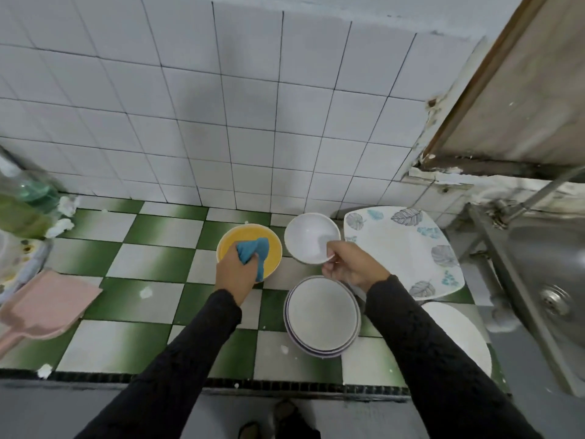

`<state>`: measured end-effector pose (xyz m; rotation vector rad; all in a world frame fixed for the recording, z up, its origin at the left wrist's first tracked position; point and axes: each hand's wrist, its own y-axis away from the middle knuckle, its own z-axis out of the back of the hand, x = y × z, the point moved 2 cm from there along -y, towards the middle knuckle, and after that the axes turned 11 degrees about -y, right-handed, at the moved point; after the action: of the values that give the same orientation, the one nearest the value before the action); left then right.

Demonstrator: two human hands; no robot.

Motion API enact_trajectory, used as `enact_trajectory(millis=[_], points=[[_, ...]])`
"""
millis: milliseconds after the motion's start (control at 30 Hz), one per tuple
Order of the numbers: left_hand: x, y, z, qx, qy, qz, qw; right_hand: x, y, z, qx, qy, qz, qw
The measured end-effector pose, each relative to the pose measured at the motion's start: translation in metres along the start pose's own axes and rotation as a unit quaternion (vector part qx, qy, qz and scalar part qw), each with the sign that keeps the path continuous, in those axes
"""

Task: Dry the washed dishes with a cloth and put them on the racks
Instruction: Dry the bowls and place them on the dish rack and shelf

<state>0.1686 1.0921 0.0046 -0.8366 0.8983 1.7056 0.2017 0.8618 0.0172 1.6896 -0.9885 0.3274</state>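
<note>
Two bowls are being handled at frame centre: a blue cloth is gripped by the left hand over the yellow bowl, while the white bowl is pinched by the right hand. Stacked plates below and a leaf-patterned platter at right apparently remain undried; no rack is visible.

A yellow bowl sits upright on the green-and-white checked counter, with a crumpled blue cloth inside it. Just to its right a small white bowl is tilted, lifted by its near rim. Below it lies a stack of grey plates. A leaf-patterned square plate and a white round plate lie farther right.
</note>
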Motion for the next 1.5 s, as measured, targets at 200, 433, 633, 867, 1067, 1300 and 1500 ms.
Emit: enact_trajectory(millis=[200,433,633,867,1067,1300,1500], points=[[-0.007,0.028,-0.016,0.025,0.008,0.0,1.0,-0.011,0.037,0.028,0.055,0.097,0.058,0.992],[-0.019,0.042,-0.026,0.014,0.006,0.001,1.0,0.007,0.065,0.054,0.075,0.483,0.221,0.844],[-0.034,0.052,-0.042,-0.017,0.028,-0.011,0.999,0.022,0.075,0.066,0.095,0.482,0.209,0.845],[-0.068,0.08,-0.067,-0.134,0.092,-0.067,0.985,0.015,0.083,0.074,0.156,0.166,0.093,0.969],[-0.085,0.091,-0.099,-0.063,-0.056,-0.242,0.966,-0.01,0.07,0.052,0.271,-0.153,0.012,0.95],[-0.106,0.106,-0.104,0.118,-0.12,-0.175,0.97,-0.008,0.052,0.048,0.173,-0.202,0.024,0.964],[-0.156,0.115,-0.114,0.086,0.52,0.054,0.848,-0.011,0.061,0.029,0.173,-0.292,0.011,0.941]])
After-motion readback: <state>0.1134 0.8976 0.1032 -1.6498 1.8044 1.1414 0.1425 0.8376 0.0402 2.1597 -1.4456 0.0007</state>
